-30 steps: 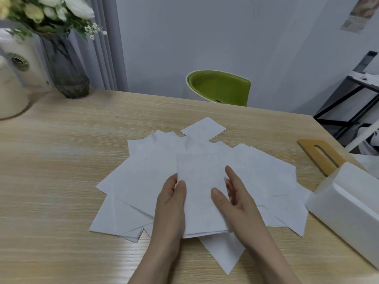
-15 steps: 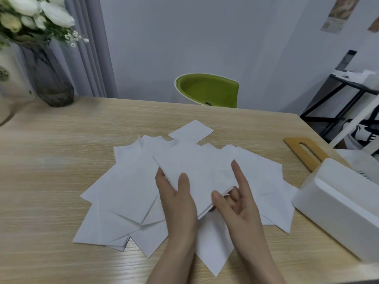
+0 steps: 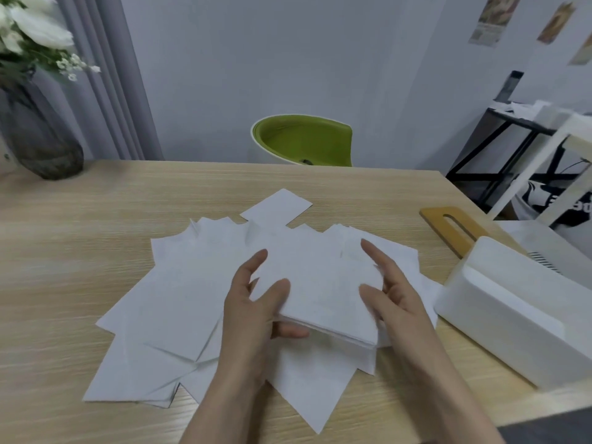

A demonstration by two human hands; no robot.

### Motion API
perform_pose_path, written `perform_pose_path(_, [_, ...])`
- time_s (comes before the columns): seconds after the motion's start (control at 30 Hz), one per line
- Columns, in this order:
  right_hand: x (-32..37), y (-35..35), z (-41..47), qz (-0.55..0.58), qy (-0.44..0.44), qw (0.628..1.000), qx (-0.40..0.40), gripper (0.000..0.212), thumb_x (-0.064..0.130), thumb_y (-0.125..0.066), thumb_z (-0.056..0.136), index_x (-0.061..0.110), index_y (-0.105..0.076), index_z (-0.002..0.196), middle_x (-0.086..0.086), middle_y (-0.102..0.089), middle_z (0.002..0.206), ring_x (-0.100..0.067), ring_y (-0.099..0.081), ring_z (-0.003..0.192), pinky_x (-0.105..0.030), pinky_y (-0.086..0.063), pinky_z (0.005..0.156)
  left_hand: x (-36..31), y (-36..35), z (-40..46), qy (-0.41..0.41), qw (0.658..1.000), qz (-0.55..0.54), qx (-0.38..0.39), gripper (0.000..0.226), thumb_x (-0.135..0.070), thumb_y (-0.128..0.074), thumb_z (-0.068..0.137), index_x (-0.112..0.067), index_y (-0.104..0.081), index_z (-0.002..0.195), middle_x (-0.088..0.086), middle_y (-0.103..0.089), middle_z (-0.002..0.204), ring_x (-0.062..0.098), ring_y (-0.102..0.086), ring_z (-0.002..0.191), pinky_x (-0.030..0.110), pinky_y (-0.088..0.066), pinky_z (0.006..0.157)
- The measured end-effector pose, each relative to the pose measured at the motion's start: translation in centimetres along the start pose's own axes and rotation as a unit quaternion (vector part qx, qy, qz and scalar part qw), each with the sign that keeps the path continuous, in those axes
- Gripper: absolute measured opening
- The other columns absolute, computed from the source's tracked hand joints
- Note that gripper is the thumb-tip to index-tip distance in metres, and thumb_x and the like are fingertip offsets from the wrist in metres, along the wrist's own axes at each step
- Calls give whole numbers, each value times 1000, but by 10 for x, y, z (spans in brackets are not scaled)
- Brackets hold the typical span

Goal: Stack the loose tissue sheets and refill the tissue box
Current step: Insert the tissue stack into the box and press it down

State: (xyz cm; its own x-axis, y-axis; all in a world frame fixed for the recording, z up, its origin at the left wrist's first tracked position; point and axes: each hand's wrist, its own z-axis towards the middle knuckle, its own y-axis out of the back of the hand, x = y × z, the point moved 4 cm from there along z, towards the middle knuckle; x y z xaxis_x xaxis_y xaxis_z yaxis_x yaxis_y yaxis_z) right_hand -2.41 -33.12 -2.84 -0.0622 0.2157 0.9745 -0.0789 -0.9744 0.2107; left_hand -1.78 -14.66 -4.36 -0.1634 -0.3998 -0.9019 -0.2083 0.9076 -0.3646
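Note:
Several loose white tissue sheets lie fanned out across the middle of the wooden table. Above them I hold a small stack of tissues, lifted off the pile and turned crosswise. My left hand grips its left edge, thumb on top and fingers beneath. On the stack's right edge my right hand pinches with the index finger stretched along the far corner. The white tissue box lies on the table at the right, and its wooden lid with a slot lies flat just behind it.
A dark glass vase with white flowers stands at the table's far left corner. A green chair sits behind the far edge. A black rack and a white frame stand off the table to the right.
Both hands have lifted the gathered stack off the pile and turned it from upright to crosswise. The view has shifted to the right.

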Motion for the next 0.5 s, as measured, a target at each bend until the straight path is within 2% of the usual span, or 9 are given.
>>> perform_pose_path(0.03, [0,-1,-3,2,7,1000,0,58,7,-52,95,49,-42,133,26,-57,113,2,-54,91,-3,-41,79,1,-4,-2,-4,1000,-2,-4,46,-6,-61,91,-36,-56,126,-9,-51,118,16,-69,55,37,-60,53])
perform_pose_path(0.07, [2,-2,-6,-3,16,1000,2,59,9,-52,95,49,-37,136,37,-45,129,16,-47,110,1,-36,88,1,-9,-4,-8,1000,-8,-8,47,-6,-60,92,-38,-56,125,-12,-53,113,20,-68,51,36,-59,54])
perform_pose_path(0.1, [4,-3,-9,-11,27,1000,2,59,11,-52,95,48,-35,138,41,-37,136,23,-35,121,1,-32,93,2,-13,-5,-13,1000,-16,-12,47,-5,-59,93,-39,-56,124,-15,-55,108,24,-66,49,33,-58,52])
perform_pose_path(0.13, [5,-2,-12,-16,34,999,-1,58,11,-53,95,47,-36,137,42,-36,136,24,-31,124,-2,-35,95,2,-18,-6,-19,999,-23,-15,47,-4,-58,93,-40,-56,123,-17,-56,104,29,-65,51,29,-56,49])
perform_pose_path(0.2, [5,5,-15,-1,28,999,-18,52,7,-54,94,42,-47,131,36,-49,129,16,-47,113,-14,-50,79,3,-26,-7,-29,999,-30,-15,45,-3,-56,93,-39,-58,120,-20,-58,104,36,-67,64,25,-54,48])
perform_pose_path(0.27, [5,16,-19,28,11,998,-55,41,4,-57,92,36,-62,116,22,-64,110,1,-59,88,-18,-48,64,4,-36,-7,-36,999,-25,-2,39,-4,-57,93,-35,-62,117,-23,-61,110,34,-70,68,28,-56,51])
perform_pose_path(0.37, [5,40,-26,-6,0,991,-134,29,7,-63,88,34,-71,96,9,-66,85,-6,-51,71,-22,-40,67,7,-51,-6,-34,999,11,32,30,-5,-59,92,-28,-69,109,-20,-67,110,26,-67,52,30,-58,58])
perform_pose_path(0.43, [6,55,-30,-37,-8,984,-172,25,12,-66,86,36,-72,91,8,-66,86,-5,-47,67,-26,-38,69,10,-63,-6,-33,996,55,62,27,-6,-62,90,-27,-71,105,-18,-68,108,21,-61,46,29,-54,58])
perform_pose_path(0.5, [9,69,-34,-62,-11,977,-203,22,15,-67,85,36,-72,91,15,-67,88,-1,-47,66,-25,-38,71,12,-76,-5,-41,990,94,95,27,-6,-64,88,-25,-73,104,-17,-68,108,11,-58,48,27,-50,51])
